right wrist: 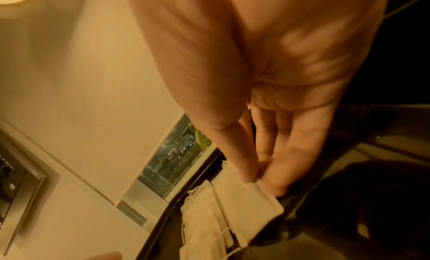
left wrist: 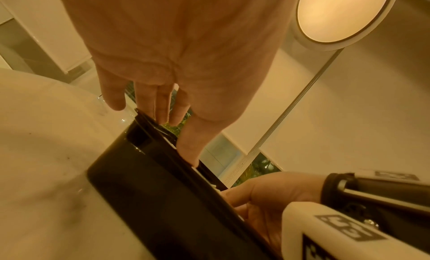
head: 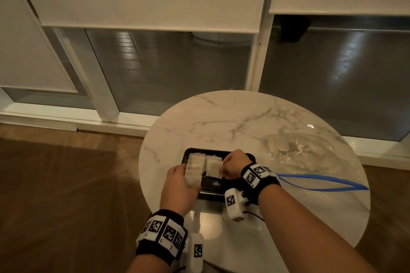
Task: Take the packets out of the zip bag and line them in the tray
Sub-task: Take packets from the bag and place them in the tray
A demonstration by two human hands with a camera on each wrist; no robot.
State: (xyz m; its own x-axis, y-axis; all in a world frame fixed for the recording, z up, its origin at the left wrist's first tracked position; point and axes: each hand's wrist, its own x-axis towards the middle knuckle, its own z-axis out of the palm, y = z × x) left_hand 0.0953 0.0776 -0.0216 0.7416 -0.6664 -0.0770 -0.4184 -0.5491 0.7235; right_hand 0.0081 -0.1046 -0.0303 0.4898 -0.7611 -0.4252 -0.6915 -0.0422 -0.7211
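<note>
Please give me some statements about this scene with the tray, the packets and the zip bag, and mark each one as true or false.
1. The tray is black and sits on a round marble table. True.
2. The right hand pinches a packet over the tray. True.
3. The zip bag lies to the left of the tray. False: it lies to the right of the tray, on the table.
4. The left hand holds the zip bag. False: it rests at the left edge of the tray, beside a row of packets already in it.
5. The tray has no packets in it yet. False: several packets already lie along its left side.
</note>
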